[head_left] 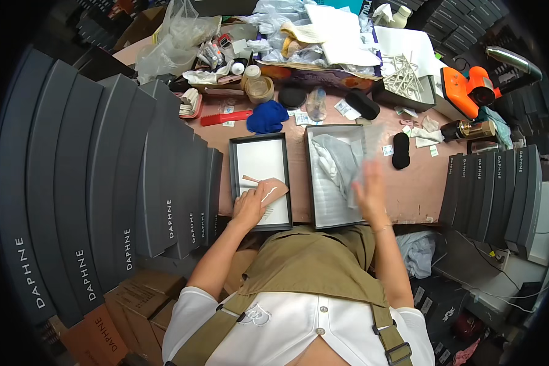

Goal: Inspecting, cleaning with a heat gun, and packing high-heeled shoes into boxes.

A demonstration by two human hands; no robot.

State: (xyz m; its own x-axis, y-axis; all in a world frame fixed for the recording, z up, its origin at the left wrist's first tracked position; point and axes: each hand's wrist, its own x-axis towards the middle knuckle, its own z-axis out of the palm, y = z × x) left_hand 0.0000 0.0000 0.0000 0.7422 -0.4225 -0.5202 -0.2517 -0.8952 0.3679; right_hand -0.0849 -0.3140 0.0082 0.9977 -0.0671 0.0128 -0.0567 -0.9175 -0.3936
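Note:
My left hand is closed on a glossy pink-beige shoe, which lies on its side with a thin heel toward the upper left. Beneath it is a shallow dark box part with a white inside. To the right stands a dark shoebox holding crumpled white tissue paper. My right hand is over this box's right edge, its fingers smeared by motion. A pale, see-through smear by its fingertips looks like paper or film; whether the hand grips it does not show.
Stacked dark shoeboxes stand at the left and right. Along the back are a blue cloth, a red comb, a jar, a box of white sticks and an orange device.

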